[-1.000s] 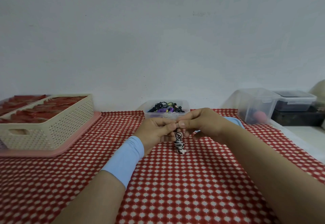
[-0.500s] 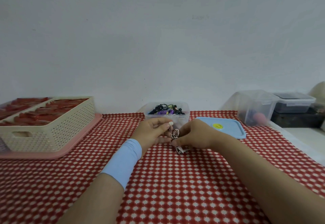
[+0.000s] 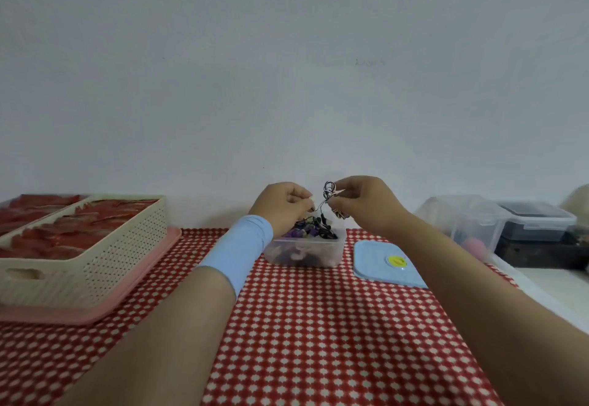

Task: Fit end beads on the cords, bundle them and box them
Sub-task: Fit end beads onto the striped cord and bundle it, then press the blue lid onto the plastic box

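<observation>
A person's left hand (image 3: pixel 283 206) and right hand (image 3: pixel 366 204) each pinch a black-and-white cord (image 3: pixel 329 192), held up just above a clear plastic box (image 3: pixel 306 254) of beaded cords on the red-checked table (image 3: pixel 318 342). A blue lid (image 3: pixel 379 270) lies beside the box; a cream basket (image 3: pixel 95 265) stands at left.

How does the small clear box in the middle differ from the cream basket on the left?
The clear box has smooth see-through walls; the cream basket has opaque perforated ones. The box holds dark and purple cord bundles, the basket red items. The box sits on the checked cloth, the basket on a pink tray. Both are open-topped.
</observation>
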A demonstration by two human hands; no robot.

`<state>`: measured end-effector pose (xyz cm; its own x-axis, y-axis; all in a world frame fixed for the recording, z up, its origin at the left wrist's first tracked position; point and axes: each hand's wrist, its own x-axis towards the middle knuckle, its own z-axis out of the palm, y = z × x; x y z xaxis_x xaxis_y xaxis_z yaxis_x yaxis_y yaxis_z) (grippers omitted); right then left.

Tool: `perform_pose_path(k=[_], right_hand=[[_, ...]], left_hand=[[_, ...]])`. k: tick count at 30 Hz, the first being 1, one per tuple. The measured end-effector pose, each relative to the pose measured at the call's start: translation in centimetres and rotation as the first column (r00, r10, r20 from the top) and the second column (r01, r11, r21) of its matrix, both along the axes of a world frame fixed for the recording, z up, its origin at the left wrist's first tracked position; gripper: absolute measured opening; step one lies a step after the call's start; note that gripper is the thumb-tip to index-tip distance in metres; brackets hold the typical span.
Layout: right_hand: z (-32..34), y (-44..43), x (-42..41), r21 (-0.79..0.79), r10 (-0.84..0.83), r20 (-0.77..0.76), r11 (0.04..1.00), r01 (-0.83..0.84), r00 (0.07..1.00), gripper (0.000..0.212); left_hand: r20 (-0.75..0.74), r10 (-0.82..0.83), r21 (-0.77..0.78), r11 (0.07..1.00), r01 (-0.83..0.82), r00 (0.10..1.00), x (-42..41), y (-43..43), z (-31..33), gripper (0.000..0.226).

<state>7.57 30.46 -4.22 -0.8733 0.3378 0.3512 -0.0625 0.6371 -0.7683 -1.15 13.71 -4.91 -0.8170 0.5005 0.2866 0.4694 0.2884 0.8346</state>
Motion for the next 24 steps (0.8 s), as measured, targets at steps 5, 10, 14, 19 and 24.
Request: perform_pose_path(k=[5, 10, 14, 19, 24], right_hand=[[0.4, 0.6, -3.9, 0.148, 0.007, 0.133, 0.989, -0.027, 0.991, 0.01], [-2.1, 1.3, -5.9, 0.29, -0.081, 0.26, 0.957, 0.002, 0.962, 0.03], [-2.6, 2.1, -5.7, 0.244, -0.102, 0.152, 0.968, 0.062, 0.983, 0.022], [-2.8, 1.8, -4.2, 0.368, -0.019, 0.208, 0.928, -0.06, 0.978, 0.022], [-3.7, 1.7, -4.2, 0.572, -0.11, 0.302, 0.816, -0.088, 0.947, 0.026]], left_hand=[[-0.146, 0.066, -0.271, 0.957, -0.104, 0.987, -2.8, 1.0, 0.2, 0.006], [-0.181, 0.05, -0.484, 0.865, -0.133, 0.982, -4.5, 0.6, -1.5, 0.007], [-0.273, 0.053, -0.372, 0.915, -0.156, 0.961, -5.0, 0.7, -2.7, 0.025], [-0.318, -0.179, -0.442, 0.897, 0.022, 0.931, -3.8, 2.1, -2.8, 0.024], [-0.147, -0.29, -0.712, 0.695, 0.102, 0.946, -2.6, 3.4, -3.7, 0.035]])
